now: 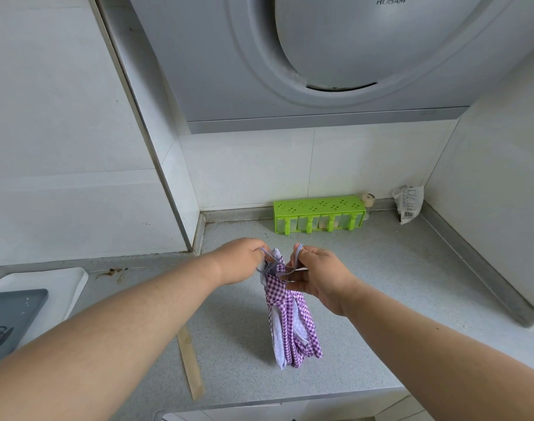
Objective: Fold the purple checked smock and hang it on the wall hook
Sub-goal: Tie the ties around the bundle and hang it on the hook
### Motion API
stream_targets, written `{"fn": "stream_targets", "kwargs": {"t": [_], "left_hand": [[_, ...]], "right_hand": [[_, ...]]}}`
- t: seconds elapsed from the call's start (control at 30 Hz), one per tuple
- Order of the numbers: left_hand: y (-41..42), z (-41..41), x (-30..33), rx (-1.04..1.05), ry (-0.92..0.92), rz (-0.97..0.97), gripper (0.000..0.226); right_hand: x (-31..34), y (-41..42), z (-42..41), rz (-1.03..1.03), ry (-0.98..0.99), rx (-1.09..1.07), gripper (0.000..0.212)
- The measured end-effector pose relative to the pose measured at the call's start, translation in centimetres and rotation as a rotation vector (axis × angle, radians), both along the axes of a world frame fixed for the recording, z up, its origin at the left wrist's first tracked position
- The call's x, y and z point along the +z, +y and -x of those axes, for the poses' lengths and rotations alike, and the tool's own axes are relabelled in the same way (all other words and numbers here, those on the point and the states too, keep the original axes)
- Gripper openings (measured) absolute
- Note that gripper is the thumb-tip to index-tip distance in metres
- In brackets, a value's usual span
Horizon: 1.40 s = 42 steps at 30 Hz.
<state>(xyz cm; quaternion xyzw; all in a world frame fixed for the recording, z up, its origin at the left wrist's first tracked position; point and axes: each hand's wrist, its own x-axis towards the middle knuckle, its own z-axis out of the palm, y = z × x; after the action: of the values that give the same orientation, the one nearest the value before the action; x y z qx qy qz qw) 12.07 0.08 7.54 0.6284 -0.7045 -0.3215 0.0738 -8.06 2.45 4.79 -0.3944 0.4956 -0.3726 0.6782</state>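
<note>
1 view only, head-worn wide-angle camera, facing forward and slightly down at a grey countertop (381, 299) in a tiled corner. Close range: both forearms enter from the bottom edge. Range hood (335, 56) fills the top of frame, seen from below. Edges bend from lens distortion.

I see open counter (381, 284) around the hanging smock (290, 323); the green box (318, 217) and bag (408, 203) line the back wall, hood (290, 56) overhead.

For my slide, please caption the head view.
Both hands hold the folded purple checked smock by its strap above the countertop.
</note>
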Motion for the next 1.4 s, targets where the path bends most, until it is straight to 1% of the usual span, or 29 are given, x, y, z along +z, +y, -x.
{"fn": "stream_targets", "kwargs": {"t": [0.1, 0.17, 0.23, 0.3, 0.4, 0.57, 0.63, 0.77, 0.87, 1.03, 1.07, 1.13, 1.3, 1.4], "left_hand": [[0.0, 0.0, -0.4, 0.034, 0.083, 0.006, 0.033], [0.1, 0.3, -0.2, 0.04, 0.188, -0.006, 0.033], [0.5, 0.7, 0.2, 0.069, 0.355, -0.075, 0.036], [0.9, 1.0, 0.5, 0.115, 0.482, -0.117, 0.037], [1.3, 1.3, 0.2, 0.209, 0.62, -0.182, 0.036], [1.4, 1.6, -0.1, 0.313, 0.855, -0.371, 0.031], [1.4, 1.7, -0.4, 0.331, 0.88, -0.403, 0.031], [1.4, 2.1, -0.9, 0.32, 0.823, -0.452, 0.029], [1.2, 2.5, -1.1, 0.301, 0.796, -0.502, 0.029], [0.9, 2.9, -1.3, 0.306, 0.768, -0.567, 0.03], [0.8, 2.9, -1.4, 0.311, 0.768, -0.577, 0.03], [0.7, 3.1, -1.6, 0.324, 0.782, -0.598, 0.031], [0.5, 2.9, -1.7, 0.398, 0.864, -0.639, 0.028], [0.4, 2.3, -1.9, 0.459, 0.908, -0.667, 0.021]], "right_hand": [[-0.2, -0.1, 0.0, -0.025, 0.024, 0.028, 0.033], [-0.1, -0.1, 0.0, -0.039, 0.029, 0.037, 0.034], [-0.1, -0.1, -0.1, -0.053, 0.025, 0.043, 0.035], [0.1, 0.0, -0.2, -0.066, 0.023, 0.054, 0.036], [0.4, 0.2, -0.1, -0.095, -0.002, 0.043, 0.036], [1.0, 0.5, 0.0, -0.178, -0.023, -0.043, 0.035], [1.0, 0.5, 0.0, -0.227, -0.041, -0.074, 0.034], [0.7, 0.5, -0.3, -0.323, -0.098, -0.179, 0.038], [0.6, 0.4, -1.0, -0.369, -0.091, -0.203, 0.038], [0.8, 0.2, -1.5, -0.394, -0.056, -0.175, 0.018], [0.9, 0.2, -1.5, -0.388, -0.066, -0.175, 0.017], [1.0, 0.3, -1.8, -0.351, -0.071, -0.17, 0.02], [0.3, 0.4, -2.3, -0.177, 0.086, -0.154, 0.03], [-0.5, 0.2, -2.1, -0.045, 0.177, -0.151, 0.027]]}}
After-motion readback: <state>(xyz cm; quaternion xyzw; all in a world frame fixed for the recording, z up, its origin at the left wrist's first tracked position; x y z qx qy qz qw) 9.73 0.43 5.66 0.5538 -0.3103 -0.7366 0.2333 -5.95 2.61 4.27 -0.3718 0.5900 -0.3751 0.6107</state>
